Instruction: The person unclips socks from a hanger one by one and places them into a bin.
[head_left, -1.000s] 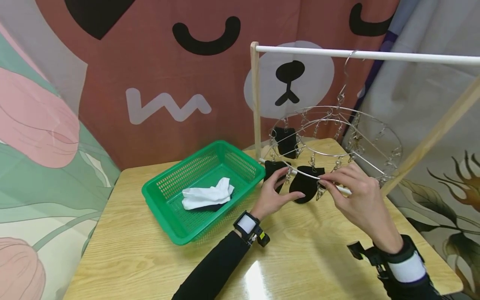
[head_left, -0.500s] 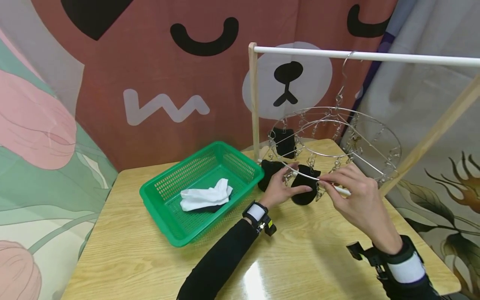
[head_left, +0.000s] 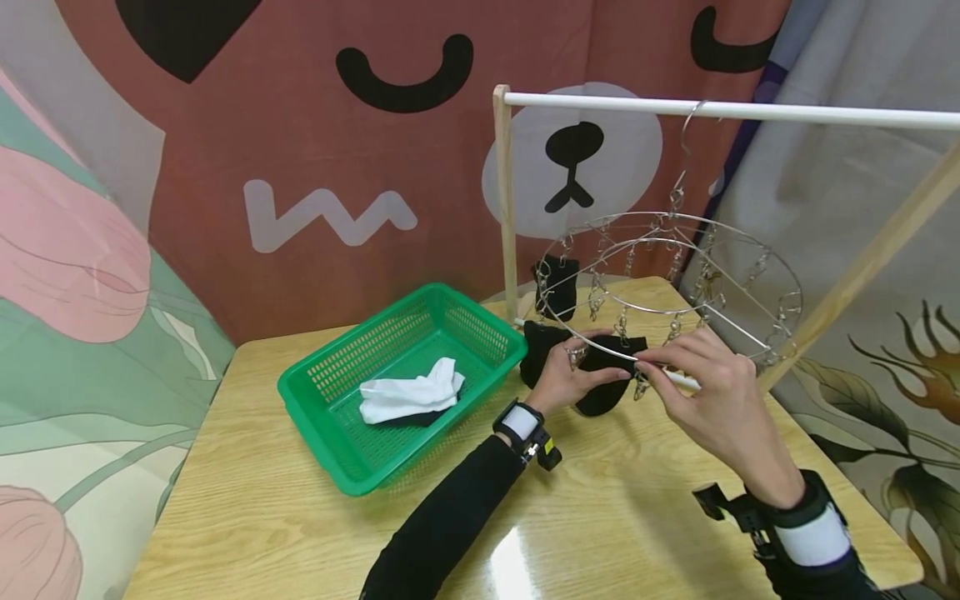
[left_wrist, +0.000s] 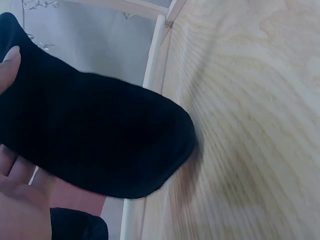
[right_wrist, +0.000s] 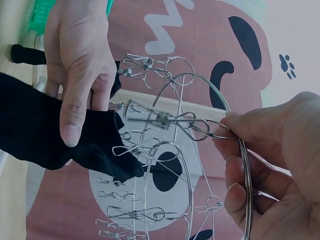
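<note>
In the head view, a round wire drying hanger (head_left: 626, 313) with several metal clips hangs from the rack's white bar. My left hand (head_left: 562, 379) is under its near left edge, holding a black sock (left_wrist: 110, 135) between thumb and fingers. The right wrist view shows the thumb (right_wrist: 75, 112) lying over the sock and the fingers mostly hidden behind it; the sock's upper edge is close to the clips (right_wrist: 160, 119). My right hand (head_left: 712, 392) pinches the outer wire ring (right_wrist: 247, 185) between thumb and fingers. Two more black socks, one of them (head_left: 557, 287) farther back, hang at the hanger's left side.
A green plastic basket (head_left: 311, 417) stands on the wooden table (head_left: 247, 500), left of the rack. Inside lie a white sock (head_left: 412, 392) and something black beneath it. The rack's wooden post (head_left: 504, 200) rises behind the basket, with patterned cloth all around.
My left hand has shifted right and slightly up along the sock, its thumb reaching farther across. The back sock has swung a little left. My right hand stays on the ring.
</note>
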